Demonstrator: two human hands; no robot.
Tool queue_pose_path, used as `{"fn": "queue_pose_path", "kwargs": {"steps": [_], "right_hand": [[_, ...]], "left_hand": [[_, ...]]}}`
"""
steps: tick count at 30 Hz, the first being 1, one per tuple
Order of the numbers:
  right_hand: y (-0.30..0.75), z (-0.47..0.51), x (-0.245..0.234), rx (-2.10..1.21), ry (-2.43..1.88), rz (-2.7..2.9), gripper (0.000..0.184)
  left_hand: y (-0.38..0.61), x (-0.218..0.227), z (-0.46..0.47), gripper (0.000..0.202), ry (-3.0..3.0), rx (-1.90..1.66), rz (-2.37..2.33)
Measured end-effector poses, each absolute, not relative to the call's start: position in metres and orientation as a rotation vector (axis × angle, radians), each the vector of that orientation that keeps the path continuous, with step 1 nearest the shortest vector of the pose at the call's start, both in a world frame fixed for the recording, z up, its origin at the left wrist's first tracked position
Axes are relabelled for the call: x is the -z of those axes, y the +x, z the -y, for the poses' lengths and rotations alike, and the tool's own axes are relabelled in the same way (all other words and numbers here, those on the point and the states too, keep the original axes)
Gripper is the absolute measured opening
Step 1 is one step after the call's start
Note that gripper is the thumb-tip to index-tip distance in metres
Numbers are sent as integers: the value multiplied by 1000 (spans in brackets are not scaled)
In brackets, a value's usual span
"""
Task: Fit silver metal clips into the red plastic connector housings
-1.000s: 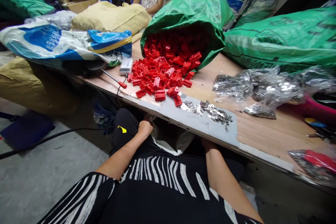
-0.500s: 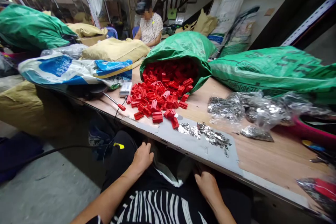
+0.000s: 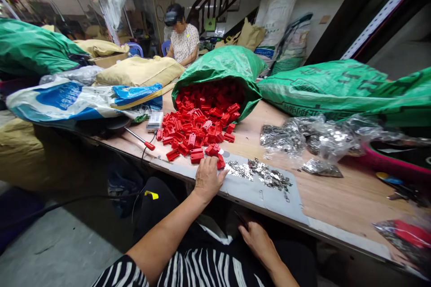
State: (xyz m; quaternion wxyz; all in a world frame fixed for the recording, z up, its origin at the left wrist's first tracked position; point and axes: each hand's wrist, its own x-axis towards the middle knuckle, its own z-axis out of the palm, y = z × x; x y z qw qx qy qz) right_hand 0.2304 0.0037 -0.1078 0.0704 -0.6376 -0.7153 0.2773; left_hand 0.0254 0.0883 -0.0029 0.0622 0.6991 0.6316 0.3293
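My left hand point(image 3: 208, 177) lies on the table's front edge, fingers stretched toward the nearest red plastic pieces point(image 3: 197, 132), its fingertips touching one of them. The red pieces spill out of a green sack point(image 3: 222, 65) lying on its side. A scatter of small silvery metal parts point(image 3: 259, 172) sits on a grey patch point(image 3: 269, 188) just right of the hand. My right hand point(image 3: 257, 240) rests below the table edge on my lap, fingers loosely curled on a dark thing I cannot make out.
A clear bag of metal parts point(image 3: 313, 136) lies at right, with a long green sack point(image 3: 353, 92) behind it. A red-handled tool point(image 3: 139, 139) and blue-white bags point(image 3: 81, 98) lie at left. Another person point(image 3: 182, 38) sits at the far end.
My left hand has risen from my lap onto the table edge and reached the red pieces. My right hand has stayed low on my lap. The view has tilted up.
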Motion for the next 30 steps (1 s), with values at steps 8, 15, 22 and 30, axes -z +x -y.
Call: {"fn": "queue_pose_path", "kwargs": {"steps": [8,15,22,30], "right_hand": [[231,2,104,-881,-1835,2073,27],[224,6,57,-1034,-1425,1989,27],[240,-23,-23,-915,-1382,1828,27],[241,-76,-12,-342,-1546,1995,19]], "left_hand": [[21,7,-91,5,1932,-1138,-1788],[4,-10,-62,16,995,-1344,-1164],[3,-14,-30,11,344,-1209,-559],[5,-16,-22,18,162,-1110,-523]]}}
